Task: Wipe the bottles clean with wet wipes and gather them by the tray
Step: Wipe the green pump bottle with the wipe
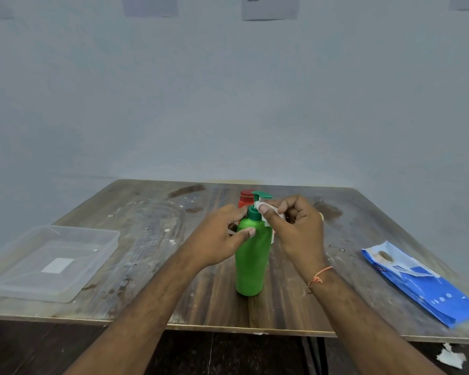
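Green pump bottle [251, 263] stands upright mid-bench [152, 234]. Left hand [222, 235] curls round its shoulder; right hand [293, 220] pinches a wet wipe [260, 205] vs the pump neck. Red-capped bottle [245, 198] just behind it. Clear tray [98, 269] to bottle's left, blue wipes pack [417, 282] to its right.

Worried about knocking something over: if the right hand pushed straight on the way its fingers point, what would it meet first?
The right hand, pinching a wipe, points left at the green bottle; its pump neck comes first, likely already touched.
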Motion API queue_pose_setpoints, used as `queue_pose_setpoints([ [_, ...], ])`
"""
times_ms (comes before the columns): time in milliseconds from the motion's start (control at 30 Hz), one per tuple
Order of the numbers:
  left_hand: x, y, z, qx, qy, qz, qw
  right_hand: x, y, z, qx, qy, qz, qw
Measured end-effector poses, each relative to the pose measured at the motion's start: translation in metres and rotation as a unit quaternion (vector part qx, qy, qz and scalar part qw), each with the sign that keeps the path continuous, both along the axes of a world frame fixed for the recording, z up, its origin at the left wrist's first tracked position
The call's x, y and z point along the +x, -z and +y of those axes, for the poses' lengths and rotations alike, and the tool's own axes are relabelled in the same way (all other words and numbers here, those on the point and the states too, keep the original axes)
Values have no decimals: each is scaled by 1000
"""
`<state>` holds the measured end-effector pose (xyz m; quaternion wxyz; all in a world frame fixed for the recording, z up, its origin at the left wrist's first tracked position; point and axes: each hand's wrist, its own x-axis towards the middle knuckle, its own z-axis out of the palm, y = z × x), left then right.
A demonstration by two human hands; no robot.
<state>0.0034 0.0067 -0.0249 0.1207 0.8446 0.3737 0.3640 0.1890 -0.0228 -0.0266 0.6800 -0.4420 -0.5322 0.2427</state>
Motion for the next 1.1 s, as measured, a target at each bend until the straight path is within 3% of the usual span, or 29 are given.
queue_pose_setpoints([
  [133, -3, 2, 2, 1, 8, 11, 1000, 19, -18, 4, -36, -4, -78, 996],
  [267, 0, 3, 3, -4, 12, 13, 1000, 29, -47, 10, 13, -23, -81, 996],
  [400, 2, 1, 2, -7, 23, 16, 1000, 23, -69, 9, 28, -70, -232, 970],
  [567, -1, -1, 2, -6, 18, 5, 1000, 29, -78, 7, 52, -17, -381, 923],
  [900, -3, 5, 10, -25, 9, 11, 1000, 24, -77, 8, 84, -24, -406, 910],
  [1100, -8, 7, 11, 5, 22, 6, 1000, 36, -69, -1, 66, -13, -380, 923],
])
